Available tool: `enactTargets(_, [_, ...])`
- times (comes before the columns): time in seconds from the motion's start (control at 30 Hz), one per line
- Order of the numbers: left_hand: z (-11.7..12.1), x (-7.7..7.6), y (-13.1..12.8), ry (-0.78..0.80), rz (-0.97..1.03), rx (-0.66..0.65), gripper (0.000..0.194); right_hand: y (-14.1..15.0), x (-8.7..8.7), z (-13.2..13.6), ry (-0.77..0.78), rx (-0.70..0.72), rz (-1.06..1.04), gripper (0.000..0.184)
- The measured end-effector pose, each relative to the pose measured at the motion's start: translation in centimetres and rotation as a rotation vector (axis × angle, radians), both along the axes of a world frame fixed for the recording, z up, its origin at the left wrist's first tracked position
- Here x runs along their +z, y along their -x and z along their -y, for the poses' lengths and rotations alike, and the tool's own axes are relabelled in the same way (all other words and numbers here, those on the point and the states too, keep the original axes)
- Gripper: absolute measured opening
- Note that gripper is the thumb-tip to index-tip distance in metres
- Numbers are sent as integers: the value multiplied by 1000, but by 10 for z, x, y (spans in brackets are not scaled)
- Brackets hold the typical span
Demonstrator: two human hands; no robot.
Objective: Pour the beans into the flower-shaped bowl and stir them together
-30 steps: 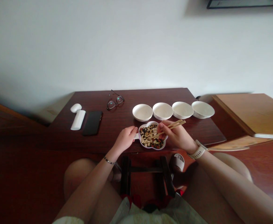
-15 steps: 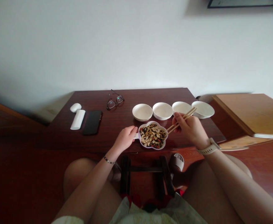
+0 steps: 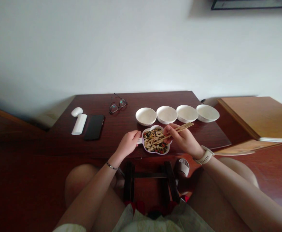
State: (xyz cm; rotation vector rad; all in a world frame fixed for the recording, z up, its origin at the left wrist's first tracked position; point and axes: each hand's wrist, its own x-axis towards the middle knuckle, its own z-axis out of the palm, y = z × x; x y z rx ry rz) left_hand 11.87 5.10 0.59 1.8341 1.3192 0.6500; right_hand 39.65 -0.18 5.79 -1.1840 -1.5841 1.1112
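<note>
On the table (image 3: 131, 100), the left hand (image 3: 130, 143) curls at the flower-shaped dish (image 3: 156, 153), its grip unclear, while the right hand (image 3: 183, 140) pinches chopsticks (image 3: 182, 128) over beans (image 3: 153, 137) that look hard, slippery and best taken singly.

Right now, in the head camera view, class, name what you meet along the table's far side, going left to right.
white tube, phone, glasses, first bowl, second bowl, third bowl, fourth bowl
</note>
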Motion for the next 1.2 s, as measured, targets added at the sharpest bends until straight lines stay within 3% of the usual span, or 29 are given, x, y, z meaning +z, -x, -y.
enactTargets(0.2, [0,-2,1,4,6,-4,44,-3,-6,-5,20,-8,25,48])
enactTargets(0.47, [2,-1,1,-3,6,-1,44,-21,19,-4,-70,-155,40,56])
enactTargets(0.6, [2,0,1,-6,7,-3,44,-21,24,2,-19,-100,20,59])
enactTargets(0.77, [1,-2,0,-8,25,-1,45,-16,14,2,49,77,64,54])
enactTargets(0.9, [0,-4,1,-12,27,1,45,-13,9,-2,-23,37,86,48])
enactTargets(1.07, [0,-5,3,4,26,6,44,-14,15,-1,-143,-53,136,47])
enactTargets(1.2, [1,-2,2,14,21,6,44,-6,17,5,-59,-1,7,49])
